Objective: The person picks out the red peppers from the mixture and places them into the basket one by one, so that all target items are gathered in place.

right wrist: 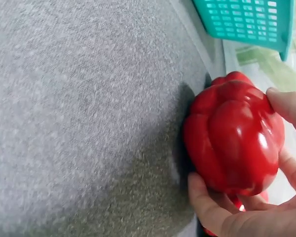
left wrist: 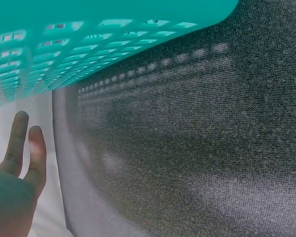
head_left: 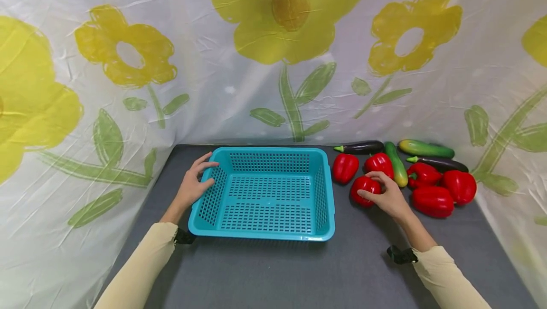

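A turquoise perforated basket (head_left: pixel 261 238) stands on the dark grey table. My left hand (head_left: pixel 195 184) is at its left rim, with thumb and a fingertip over the edge. In the left wrist view, two fairly straight, spread fingers (left wrist: pixel 37 155) show outside the basket wall (left wrist: pixel 113 42). Right of the basket, my right hand (head_left: pixel 388 196) holds a red bell pepper (head_left: pixel 364 191) between thumb and fingers. Seen from the right wrist, that glossy pepper (right wrist: pixel 234 138) has fingertips on opposite sides and lies close over the cloth.
More red bell peppers (head_left: pixel 345 168) lie behind and right of the held one. Among them are eggplants (head_left: pixel 362 147), a green-yellow zucchini (head_left: pixel 395 163) and another zucchini (head_left: pixel 427 149). Behind the table hangs a white curtain (head_left: pixel 213 105) with painted yellow flowers.
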{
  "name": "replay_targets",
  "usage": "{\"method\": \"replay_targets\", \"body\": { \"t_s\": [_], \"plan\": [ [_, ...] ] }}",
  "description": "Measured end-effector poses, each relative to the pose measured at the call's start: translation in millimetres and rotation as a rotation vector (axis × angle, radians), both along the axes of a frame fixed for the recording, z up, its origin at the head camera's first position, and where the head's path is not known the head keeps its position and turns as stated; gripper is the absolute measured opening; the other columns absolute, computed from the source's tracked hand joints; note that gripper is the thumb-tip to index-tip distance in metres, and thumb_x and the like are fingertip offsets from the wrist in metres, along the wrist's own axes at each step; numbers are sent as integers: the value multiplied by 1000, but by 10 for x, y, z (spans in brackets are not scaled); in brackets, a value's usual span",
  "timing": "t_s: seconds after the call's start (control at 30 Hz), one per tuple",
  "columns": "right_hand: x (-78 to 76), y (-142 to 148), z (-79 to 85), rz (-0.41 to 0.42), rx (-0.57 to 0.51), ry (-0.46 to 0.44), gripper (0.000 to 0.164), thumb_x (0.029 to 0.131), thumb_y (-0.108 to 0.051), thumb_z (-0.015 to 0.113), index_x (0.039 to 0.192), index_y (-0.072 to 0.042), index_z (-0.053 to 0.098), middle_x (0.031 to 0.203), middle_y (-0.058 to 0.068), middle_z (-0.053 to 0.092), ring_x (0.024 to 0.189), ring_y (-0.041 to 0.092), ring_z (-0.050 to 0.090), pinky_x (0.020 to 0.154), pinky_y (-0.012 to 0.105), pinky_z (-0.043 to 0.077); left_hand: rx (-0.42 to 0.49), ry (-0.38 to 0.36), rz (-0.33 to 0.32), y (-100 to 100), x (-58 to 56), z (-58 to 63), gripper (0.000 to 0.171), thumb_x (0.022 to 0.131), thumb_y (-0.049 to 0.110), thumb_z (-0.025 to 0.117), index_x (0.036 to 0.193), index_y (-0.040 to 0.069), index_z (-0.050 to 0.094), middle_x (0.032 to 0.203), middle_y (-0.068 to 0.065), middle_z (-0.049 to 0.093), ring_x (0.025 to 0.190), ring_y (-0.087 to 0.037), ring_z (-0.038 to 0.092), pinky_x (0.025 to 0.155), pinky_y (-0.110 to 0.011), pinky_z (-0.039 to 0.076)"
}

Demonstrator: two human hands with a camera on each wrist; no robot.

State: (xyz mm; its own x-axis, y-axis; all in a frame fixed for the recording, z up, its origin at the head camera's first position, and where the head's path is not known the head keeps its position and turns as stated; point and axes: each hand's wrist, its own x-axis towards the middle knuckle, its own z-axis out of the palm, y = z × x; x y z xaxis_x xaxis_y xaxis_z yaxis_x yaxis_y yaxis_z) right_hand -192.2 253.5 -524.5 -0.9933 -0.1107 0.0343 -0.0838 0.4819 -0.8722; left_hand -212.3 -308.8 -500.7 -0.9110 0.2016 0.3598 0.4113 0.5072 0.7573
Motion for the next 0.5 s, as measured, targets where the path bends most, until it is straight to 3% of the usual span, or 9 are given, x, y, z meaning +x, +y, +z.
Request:
{"method": "replay_targets", "body": {
  "t_s": [0.23,0.37,0.5],
  "plan": [
    [119,67,64,-19,-70,-16,59,91,-22,79,139,-5,52,138,21,51,123,38,43,78,34,54,16,-11,-18,103,129,222,40,86,-19,58,126,-15,61,153,-33,33,135,-58,33,92,-68,35],
    [139,66,117,-21,-126,1,59,91,-21,79,141,-7,52,138,18,50,123,34,42,77,31,55,8,-11,-18,101,126,222,40,86,-18,58,126,-15,60,153,-34,32,135,-57,32,92,-67,35],
    [123,15,196,14,-175,33,60,89,-19,80,142,-13,53,138,13,50,120,32,44,77,33,56,23,-11,-13,63,65,120,42,86,-19,58,127,-14,61,154,-34,32,138,-54,31,92,-65,34]
  ]
}}
